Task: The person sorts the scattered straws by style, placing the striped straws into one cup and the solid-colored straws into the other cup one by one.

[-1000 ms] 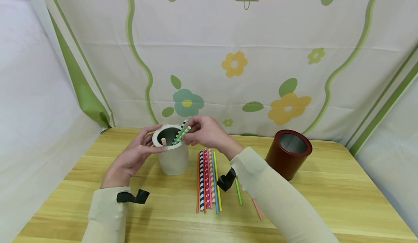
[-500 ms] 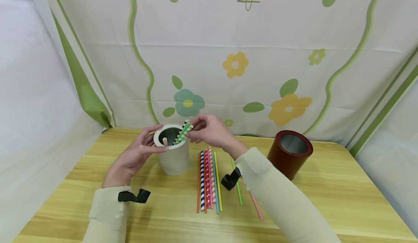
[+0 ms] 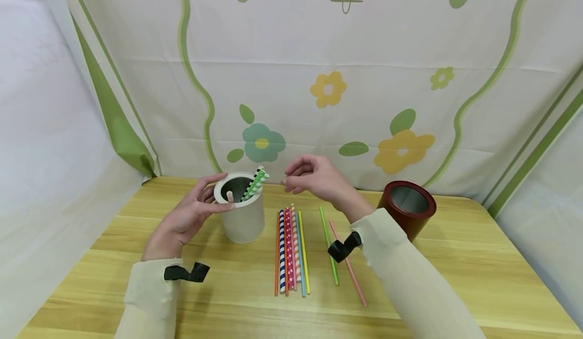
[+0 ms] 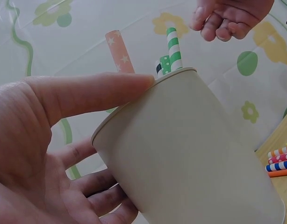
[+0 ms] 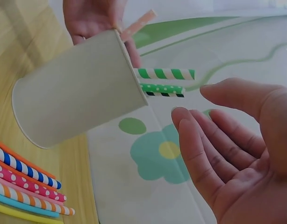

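A white can (image 3: 243, 222) stands on the table, and my left hand (image 3: 182, 217) grips its rim, thumb on the near side and fingers around the left. In the left wrist view a pink paper straw with white stars (image 4: 119, 51) pokes out near that thumb. Across the can lean a green-striped straw (image 5: 167, 74), a green dotted straw (image 5: 162, 88) and a black-and-white one beneath it, partly hidden. My right hand (image 3: 321, 179) hovers right of the can, apart from these straws. Its fingers are loosely bent and nothing lies between them.
Right of the white can lies a row of several straws (image 3: 290, 253), striped, dotted and plain. A thin green straw (image 3: 329, 248) and a thin pink straw (image 3: 350, 265) lie farther right. A dark red can (image 3: 405, 210) stands behind my right forearm. A printed cloth (image 3: 282, 101) hangs at the back.
My right hand has let go of the green-striped straw, which now leans in the white can, and has moved away to the right. The left hand has stayed on the rim.
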`<state>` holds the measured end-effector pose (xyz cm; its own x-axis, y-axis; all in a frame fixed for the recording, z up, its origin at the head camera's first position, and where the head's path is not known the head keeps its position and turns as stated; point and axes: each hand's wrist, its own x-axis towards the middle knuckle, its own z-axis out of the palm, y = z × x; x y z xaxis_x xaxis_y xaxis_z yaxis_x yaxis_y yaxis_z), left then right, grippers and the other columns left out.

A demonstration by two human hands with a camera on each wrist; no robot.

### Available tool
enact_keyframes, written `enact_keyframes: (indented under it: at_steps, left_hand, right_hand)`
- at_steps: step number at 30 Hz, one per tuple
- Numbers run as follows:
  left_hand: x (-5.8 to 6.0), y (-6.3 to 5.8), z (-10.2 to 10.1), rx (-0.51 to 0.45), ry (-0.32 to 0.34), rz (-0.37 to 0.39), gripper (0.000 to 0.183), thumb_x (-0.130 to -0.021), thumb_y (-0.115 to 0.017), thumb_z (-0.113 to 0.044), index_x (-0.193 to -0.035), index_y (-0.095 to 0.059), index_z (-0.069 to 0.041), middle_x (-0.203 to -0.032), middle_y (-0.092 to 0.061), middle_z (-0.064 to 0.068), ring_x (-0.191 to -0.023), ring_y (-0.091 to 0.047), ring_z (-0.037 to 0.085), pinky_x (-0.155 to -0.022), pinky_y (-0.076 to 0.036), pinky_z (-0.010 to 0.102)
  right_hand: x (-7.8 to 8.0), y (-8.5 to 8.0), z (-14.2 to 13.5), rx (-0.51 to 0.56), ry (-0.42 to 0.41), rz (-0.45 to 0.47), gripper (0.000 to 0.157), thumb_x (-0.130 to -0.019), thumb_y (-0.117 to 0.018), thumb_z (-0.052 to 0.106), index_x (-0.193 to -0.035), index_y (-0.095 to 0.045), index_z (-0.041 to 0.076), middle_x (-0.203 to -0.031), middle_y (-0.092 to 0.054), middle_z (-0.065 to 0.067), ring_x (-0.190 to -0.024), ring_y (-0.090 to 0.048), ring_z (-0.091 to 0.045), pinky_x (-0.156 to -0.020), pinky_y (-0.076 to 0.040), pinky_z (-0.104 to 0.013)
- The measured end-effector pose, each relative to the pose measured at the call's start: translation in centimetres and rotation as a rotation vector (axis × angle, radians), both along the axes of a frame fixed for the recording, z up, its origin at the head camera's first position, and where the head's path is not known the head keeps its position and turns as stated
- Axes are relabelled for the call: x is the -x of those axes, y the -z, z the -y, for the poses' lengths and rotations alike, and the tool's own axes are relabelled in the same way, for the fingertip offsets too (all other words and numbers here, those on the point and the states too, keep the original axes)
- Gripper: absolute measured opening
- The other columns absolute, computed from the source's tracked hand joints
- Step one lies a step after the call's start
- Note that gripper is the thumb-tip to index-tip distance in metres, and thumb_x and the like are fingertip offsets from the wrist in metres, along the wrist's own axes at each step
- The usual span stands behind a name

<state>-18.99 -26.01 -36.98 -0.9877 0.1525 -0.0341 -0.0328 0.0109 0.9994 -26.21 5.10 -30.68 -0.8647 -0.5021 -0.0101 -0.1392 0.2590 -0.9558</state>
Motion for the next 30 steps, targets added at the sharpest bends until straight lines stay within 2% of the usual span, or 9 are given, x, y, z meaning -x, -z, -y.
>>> enact_keyframes:
  at_steps: [6,10,14,20,24,27,30]
  left_hand:
    - [0.0,0.0,0.1,-0.003,0.001,-0.005,0.082,-0.096,-0.075,-0.002,-0.165,-0.035,-0.019,-0.159,-0.047,0.006,-0.134,-0.051,0.007,-0.107,-0.044,0.019]
    - [0.0,0.0,0.2,-0.007,0.005,-0.011,0.082,-0.096,-0.075,-0.002,-0.165,-0.034,-0.018,-0.157,-0.049,0.005,-0.134,-0.052,0.007,-0.107,-0.045,0.019]
    - [0.1,0.1,0.1,-0.003,0.006,-0.009,0.083,-0.096,-0.075,-0.002,-0.166,-0.033,-0.017,-0.161,-0.046,0.008,-0.135,-0.051,0.008,-0.107,-0.044,0.020]
    - [0.1,0.1,0.0,-0.003,0.008,-0.006,0.082,-0.096,-0.075,-0.003,-0.165,-0.034,-0.019,-0.165,-0.042,0.012,-0.135,-0.050,0.008,-0.108,-0.043,0.020]
    - [0.1,0.1,0.0,-0.007,0.003,-0.009,0.082,-0.096,-0.075,-0.003,-0.166,-0.034,-0.018,-0.159,-0.047,0.008,-0.132,-0.053,0.007,-0.107,-0.044,0.020]
    - [0.1,0.2,0.0,-0.009,0.003,-0.010,0.083,-0.096,-0.075,-0.002,-0.166,-0.033,-0.017,-0.159,-0.048,0.007,-0.131,-0.054,0.007,-0.107,-0.044,0.020]
    - [0.1,0.2,0.0,-0.010,0.004,-0.009,0.083,-0.096,-0.075,-0.002,-0.166,-0.033,-0.017,-0.162,-0.045,0.010,-0.132,-0.054,0.007,-0.107,-0.044,0.020]
  right_hand:
    - [0.0,0.6,-1.3,0.010,0.023,0.005,0.021,-0.098,-0.079,0.014,-0.116,-0.070,0.006,-0.107,-0.076,-0.011,-0.100,-0.078,-0.033,-0.087,-0.066,-0.039]
    - [-0.1,1.7,-1.9,0.022,0.029,0.020,0.022,-0.099,-0.078,0.012,-0.117,-0.070,0.003,-0.106,-0.077,-0.011,-0.100,-0.079,-0.031,-0.086,-0.066,-0.039]
    - [-0.2,3.1,-2.3,0.028,0.029,0.033,0.023,-0.100,-0.077,0.015,-0.118,-0.070,0.003,-0.106,-0.078,-0.011,-0.099,-0.079,-0.030,-0.085,-0.066,-0.038]
    - [-0.1,5.4,-3.1,0.057,0.077,0.037,0.029,-0.100,-0.078,0.019,-0.121,-0.068,0.002,-0.111,-0.077,-0.017,-0.099,-0.078,-0.028,-0.085,-0.065,-0.038]
    - [-0.3,7.2,-3.4,0.075,0.109,0.044,0.030,-0.099,-0.079,0.020,-0.121,-0.068,0.001,-0.115,-0.077,-0.020,-0.097,-0.078,-0.027,-0.091,-0.064,-0.050]
    - [-0.6,8.5,-3.4,0.090,0.139,0.069,0.030,-0.099,-0.079,0.017,-0.121,-0.068,0.000,-0.112,-0.078,-0.016,-0.094,-0.078,-0.024,-0.095,-0.062,-0.058]
    - [-0.8,9.7,-3.2,0.089,0.170,0.080,0.029,-0.098,-0.079,0.015,-0.120,-0.068,-0.002,-0.104,-0.078,-0.009,-0.089,-0.077,-0.022,-0.090,-0.064,-0.052]
